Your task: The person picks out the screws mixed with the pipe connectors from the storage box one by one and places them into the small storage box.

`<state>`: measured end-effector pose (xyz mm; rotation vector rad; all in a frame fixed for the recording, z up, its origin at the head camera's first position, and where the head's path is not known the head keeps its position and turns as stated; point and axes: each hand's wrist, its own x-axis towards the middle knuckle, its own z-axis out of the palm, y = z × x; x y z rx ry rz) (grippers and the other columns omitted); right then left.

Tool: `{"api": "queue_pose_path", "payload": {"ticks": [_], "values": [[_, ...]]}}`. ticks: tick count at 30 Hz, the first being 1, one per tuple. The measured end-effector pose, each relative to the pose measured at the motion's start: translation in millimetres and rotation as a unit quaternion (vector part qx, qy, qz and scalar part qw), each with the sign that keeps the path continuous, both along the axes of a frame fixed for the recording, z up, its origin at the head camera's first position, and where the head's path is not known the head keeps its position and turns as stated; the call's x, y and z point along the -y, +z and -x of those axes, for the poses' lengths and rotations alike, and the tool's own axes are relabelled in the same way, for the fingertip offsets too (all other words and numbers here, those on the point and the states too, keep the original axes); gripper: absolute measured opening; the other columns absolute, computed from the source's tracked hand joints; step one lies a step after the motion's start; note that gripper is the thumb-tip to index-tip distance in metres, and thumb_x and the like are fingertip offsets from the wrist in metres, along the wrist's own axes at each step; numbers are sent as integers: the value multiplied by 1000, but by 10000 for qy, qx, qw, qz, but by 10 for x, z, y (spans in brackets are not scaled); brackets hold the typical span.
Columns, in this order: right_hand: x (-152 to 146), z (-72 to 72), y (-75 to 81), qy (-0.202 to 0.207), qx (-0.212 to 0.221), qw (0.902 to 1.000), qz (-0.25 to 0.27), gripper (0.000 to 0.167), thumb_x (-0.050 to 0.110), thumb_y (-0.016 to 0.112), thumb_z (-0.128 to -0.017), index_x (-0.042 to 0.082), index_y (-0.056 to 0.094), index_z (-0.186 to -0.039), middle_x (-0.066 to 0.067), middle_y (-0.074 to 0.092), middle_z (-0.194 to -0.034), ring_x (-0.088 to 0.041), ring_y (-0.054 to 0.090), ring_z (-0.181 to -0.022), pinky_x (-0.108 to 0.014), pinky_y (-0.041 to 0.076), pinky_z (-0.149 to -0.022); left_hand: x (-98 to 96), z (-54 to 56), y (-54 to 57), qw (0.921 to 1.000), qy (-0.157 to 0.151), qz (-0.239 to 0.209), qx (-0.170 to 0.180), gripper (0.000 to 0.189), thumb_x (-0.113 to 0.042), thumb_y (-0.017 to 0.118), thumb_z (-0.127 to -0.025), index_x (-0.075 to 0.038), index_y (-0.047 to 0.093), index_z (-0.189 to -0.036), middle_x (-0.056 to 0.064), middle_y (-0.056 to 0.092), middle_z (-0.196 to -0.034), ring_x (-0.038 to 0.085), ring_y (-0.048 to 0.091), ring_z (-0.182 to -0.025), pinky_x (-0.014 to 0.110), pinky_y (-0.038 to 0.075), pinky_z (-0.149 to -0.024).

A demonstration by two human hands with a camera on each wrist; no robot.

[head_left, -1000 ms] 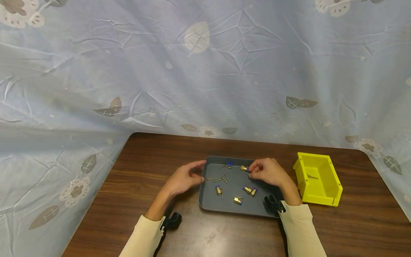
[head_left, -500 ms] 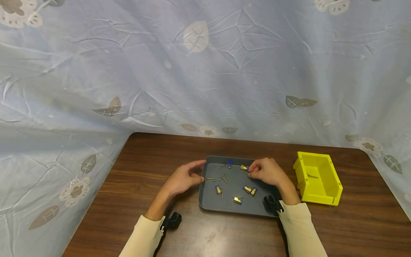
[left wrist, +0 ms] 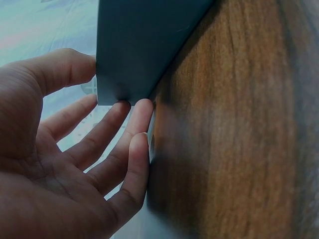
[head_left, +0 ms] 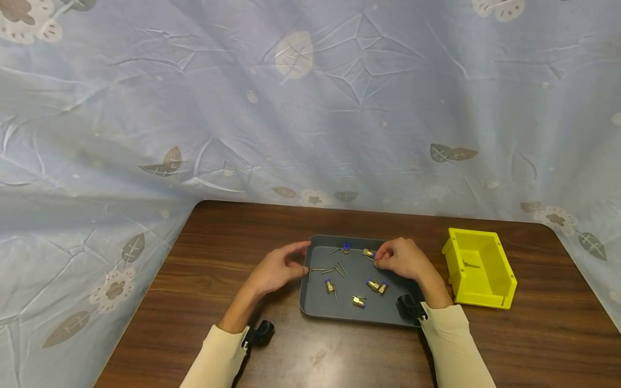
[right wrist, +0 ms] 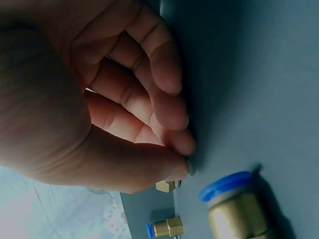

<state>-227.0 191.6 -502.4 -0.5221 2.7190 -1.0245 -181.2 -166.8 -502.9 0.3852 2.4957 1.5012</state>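
Gray tray point(head_left: 352, 284) holds loose screws point(head_left: 329, 271) and blue-collared brass fittings point(head_left: 373, 285). Left hand point(head_left: 275, 271): fingers loosely extended, tips touching tray's left wall, grasping nothing. Right hand point(head_left: 402, 258): fingers curled, thumb near fingertips, at nearest screw point(head_left: 370, 259), tray's far side; can't tell if pinched. Yellow bin point(head_left: 466, 292) right of tray.

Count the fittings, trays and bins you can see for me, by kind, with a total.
Blue-and-brass fittings: 6 visible
Grey tray: 1
Yellow bin: 1
Total: 8
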Motion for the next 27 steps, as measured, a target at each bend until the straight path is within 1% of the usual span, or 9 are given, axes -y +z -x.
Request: {"api": "queue_pose_path", "payload": {"ticks": [10, 17, 27], "values": [[7, 0, 4, -70, 82, 9999, -81, 7, 13, 84, -91, 7, 82, -93, 5, 71, -77, -13, 61, -71, -34, 49, -68, -6, 3, -4, 10000, 10, -22, -2, 65, -7, 81, -95, -7, 61, -157, 18, 70, -139, 20, 74, -95, 36, 55, -80], [14, 0, -9, -127, 122, 9998, -92, 8, 15, 85, -90, 8, 82, -93, 6, 71, -77, -13, 60, -71, -34, 48, -68, -2, 7, -11, 10000, 16, 31, -11, 65, -8, 81, -96, -8, 61, -157, 18, 70, -140, 19, 74, -95, 36, 55, -81], [13, 2, 0, -124, 125, 9998, -94, 5, 13, 84, -90, 9, 81, -91, 6, 70, -75, -12, 59, -70, -34, 47, -68, -14, 7, -7, 9998, 55, 185, -37, 65, -10, 81, -95, -11, 62, -158, 13, 71, -140, 16, 71, -93, 36, 54, -81]]}}
